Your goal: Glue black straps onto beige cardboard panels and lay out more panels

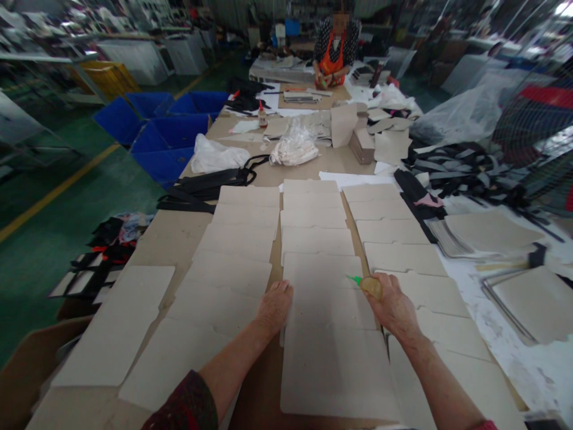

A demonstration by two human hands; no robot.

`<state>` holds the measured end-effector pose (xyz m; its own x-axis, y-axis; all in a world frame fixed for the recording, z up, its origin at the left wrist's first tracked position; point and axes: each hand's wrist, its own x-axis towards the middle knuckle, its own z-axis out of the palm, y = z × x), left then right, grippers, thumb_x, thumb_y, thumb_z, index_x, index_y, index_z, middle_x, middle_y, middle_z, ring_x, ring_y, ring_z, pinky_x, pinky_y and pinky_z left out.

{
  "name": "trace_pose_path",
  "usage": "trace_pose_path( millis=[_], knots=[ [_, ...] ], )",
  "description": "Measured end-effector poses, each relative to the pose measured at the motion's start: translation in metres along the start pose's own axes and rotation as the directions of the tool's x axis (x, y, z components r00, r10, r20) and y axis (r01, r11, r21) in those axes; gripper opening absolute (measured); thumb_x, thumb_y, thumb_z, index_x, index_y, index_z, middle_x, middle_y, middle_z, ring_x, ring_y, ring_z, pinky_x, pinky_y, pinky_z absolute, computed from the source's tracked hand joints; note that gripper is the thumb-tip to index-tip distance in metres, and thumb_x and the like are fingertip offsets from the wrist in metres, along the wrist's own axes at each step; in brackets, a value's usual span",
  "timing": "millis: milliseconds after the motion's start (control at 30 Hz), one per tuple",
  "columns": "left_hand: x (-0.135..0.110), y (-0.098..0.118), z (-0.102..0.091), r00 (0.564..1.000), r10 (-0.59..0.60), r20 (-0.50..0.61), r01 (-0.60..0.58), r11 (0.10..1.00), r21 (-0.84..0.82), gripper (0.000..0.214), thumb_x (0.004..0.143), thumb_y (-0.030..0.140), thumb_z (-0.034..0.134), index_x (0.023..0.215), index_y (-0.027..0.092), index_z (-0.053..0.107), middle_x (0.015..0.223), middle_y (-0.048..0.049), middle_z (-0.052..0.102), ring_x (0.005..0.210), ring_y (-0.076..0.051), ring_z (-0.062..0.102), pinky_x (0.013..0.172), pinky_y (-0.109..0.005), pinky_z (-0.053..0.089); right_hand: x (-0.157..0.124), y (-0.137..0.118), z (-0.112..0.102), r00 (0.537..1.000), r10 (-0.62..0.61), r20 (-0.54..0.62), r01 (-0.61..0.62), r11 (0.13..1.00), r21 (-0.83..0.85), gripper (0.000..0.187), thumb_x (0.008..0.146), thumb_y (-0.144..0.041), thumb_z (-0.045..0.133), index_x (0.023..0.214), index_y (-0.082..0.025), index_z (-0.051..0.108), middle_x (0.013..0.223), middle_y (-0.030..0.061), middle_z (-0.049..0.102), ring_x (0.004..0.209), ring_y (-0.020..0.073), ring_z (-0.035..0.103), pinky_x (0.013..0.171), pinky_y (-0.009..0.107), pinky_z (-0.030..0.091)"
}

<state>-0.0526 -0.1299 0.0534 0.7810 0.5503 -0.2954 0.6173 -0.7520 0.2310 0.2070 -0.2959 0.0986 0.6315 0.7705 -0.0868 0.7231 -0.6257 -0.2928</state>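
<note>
Overlapping grey-beige cardboard sheets [329,370] lie in three long columns on the table before me. My left hand [274,306] rests at the left edge of the middle column, its fingers laid out near the sheet's border and gripping nothing that I can see. My right hand [396,306] is wrapped around a glue bottle [372,288] with a green nozzle. The bottle is tilted, and its tip points left over a cardboard sheet [317,272] in the middle column. Whether the tip touches the sheet, I cannot tell.
A single sheet [119,322] lies at the left. Stacked boards [492,233] and black straps [461,170] are on the right. Plastic bags [295,143] and a small carton [362,143] stand beyond the columns. Blue bins [165,143] are on the floor. Another person [338,48] works at the far end.
</note>
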Motion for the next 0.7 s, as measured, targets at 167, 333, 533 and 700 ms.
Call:
trace_pose_path(
  millis=[167, 333, 533, 700],
  knots=[
    [-0.001, 0.001, -0.001, 1.000, -0.022, 0.022, 0.022, 1.000, -0.004, 0.037, 0.089, 0.009, 0.039, 0.120, 0.015, 0.057, 0.139, -0.0133, 0.049, 0.124, -0.025, 0.045, 0.106, -0.038, 0.039, -0.007, -0.017, 0.015, 0.995, 0.089, -0.037, -0.066, 0.912, 0.406, 0.041, 0.079, -0.047, 0.062, 0.112, -0.023, 0.053, 0.101, 0.0050, 0.063, 0.081, 0.0209, 0.062, 0.068, 0.033, 0.049],
    [-0.001, 0.001, -0.001, 0.999, -0.030, 0.037, 0.030, 1.000, -0.003, 0.038, 0.087, 0.010, 0.042, 0.122, 0.016, 0.057, 0.144, -0.0130, 0.045, 0.126, -0.026, 0.045, 0.107, -0.040, 0.038, -0.011, -0.063, 0.038, 0.999, -0.053, -0.007, 0.049, 0.847, 0.529, 0.044, 0.078, -0.047, 0.063, 0.113, -0.022, 0.052, 0.104, 0.0060, 0.063, 0.090, 0.0228, 0.062, 0.078, 0.037, 0.050],
    [0.001, 0.001, 0.000, 0.999, -0.020, 0.027, 0.020, 1.000, -0.019, 0.035, 0.090, 0.013, 0.039, 0.118, 0.014, 0.060, 0.143, -0.0155, 0.046, 0.125, -0.027, 0.044, 0.106, -0.040, 0.038, -0.006, -0.094, 0.049, 0.968, -0.251, 0.026, 0.230, 0.917, 0.325, 0.029, 0.086, -0.035, 0.055, 0.113, -0.025, 0.049, 0.109, 0.0051, 0.056, 0.089, 0.0202, 0.062, 0.071, 0.031, 0.049],
    [0.000, 0.000, 0.000, 0.999, -0.025, 0.021, 0.026, 0.999, -0.033, 0.035, 0.092, 0.016, 0.037, 0.119, 0.014, 0.059, 0.143, -0.0160, 0.046, 0.125, -0.028, 0.045, 0.105, -0.041, 0.039, -0.002, -0.106, 0.045, 0.948, -0.313, 0.056, 0.300, 0.939, 0.169, 0.026, 0.088, -0.028, 0.054, 0.113, -0.025, 0.047, 0.107, 0.0042, 0.054, 0.082, 0.0177, 0.061, 0.063, 0.027, 0.045]
  ],
)
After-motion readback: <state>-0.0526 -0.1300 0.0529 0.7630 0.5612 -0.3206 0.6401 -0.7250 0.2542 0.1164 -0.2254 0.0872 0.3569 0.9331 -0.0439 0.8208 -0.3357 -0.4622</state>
